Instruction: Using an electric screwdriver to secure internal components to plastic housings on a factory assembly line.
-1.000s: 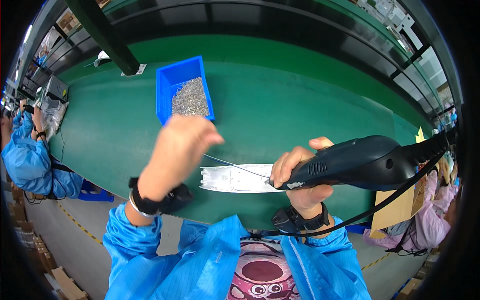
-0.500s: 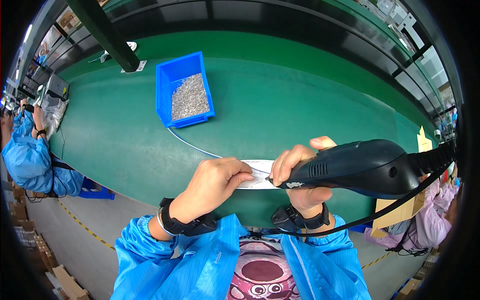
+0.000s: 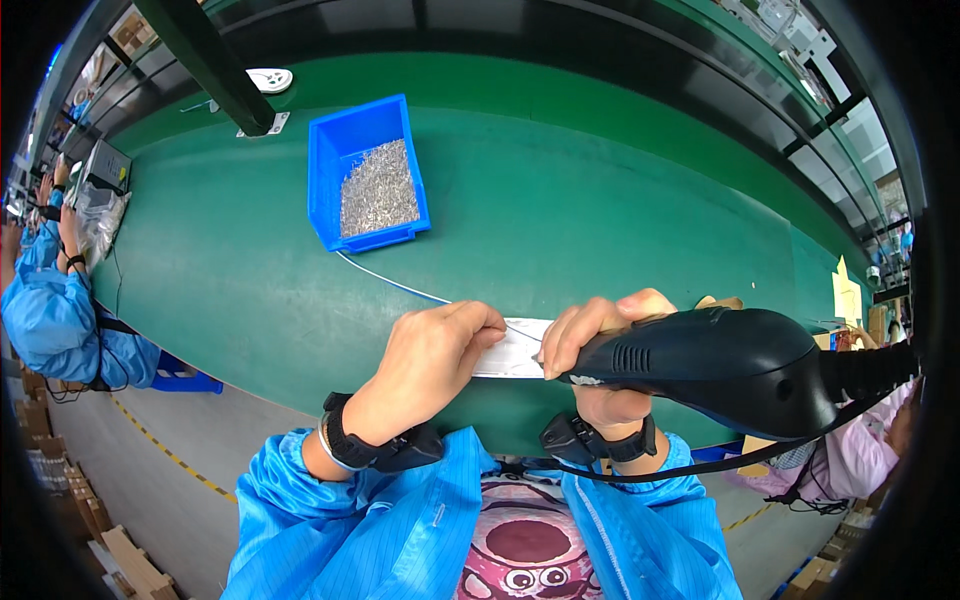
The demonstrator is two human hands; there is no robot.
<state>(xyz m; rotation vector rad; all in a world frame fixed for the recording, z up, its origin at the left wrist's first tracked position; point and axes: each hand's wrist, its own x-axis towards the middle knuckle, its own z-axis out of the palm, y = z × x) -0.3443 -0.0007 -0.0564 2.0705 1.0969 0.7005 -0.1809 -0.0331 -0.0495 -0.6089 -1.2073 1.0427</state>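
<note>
A thin pale wire (image 3: pixel 395 285) runs from beside the blue bin to my left hand (image 3: pixel 425 360), which is closed in a pinch on it. Past those fingers, the wire continues to the nose of a black corded hand-held power tool (image 3: pixel 720 365). My right hand (image 3: pixel 600 345) is closed around the front of this tool, its body tilted down to the right. Under the fingers of both hands lies a white strip of paper (image 3: pixel 508 358). Whatever sits at the tool's tip is hidden by my right fingers.
A blue bin (image 3: pixel 318 190) with many small metal pieces (image 3: pixel 382 190) stands on the green bench (image 3: pixel 590 210). A green post (image 3: pixel 215 65) rises at the back left. Black cable (image 3: pixel 690 468) hangs below the tool. Co-workers sit at left (image 3: pixel 60 320) and right (image 3: pixel 850 450).
The rear of the power tool has dropped lower. My left fingertips have shifted slightly away from me over the paper. Both hands keep their holds.
</note>
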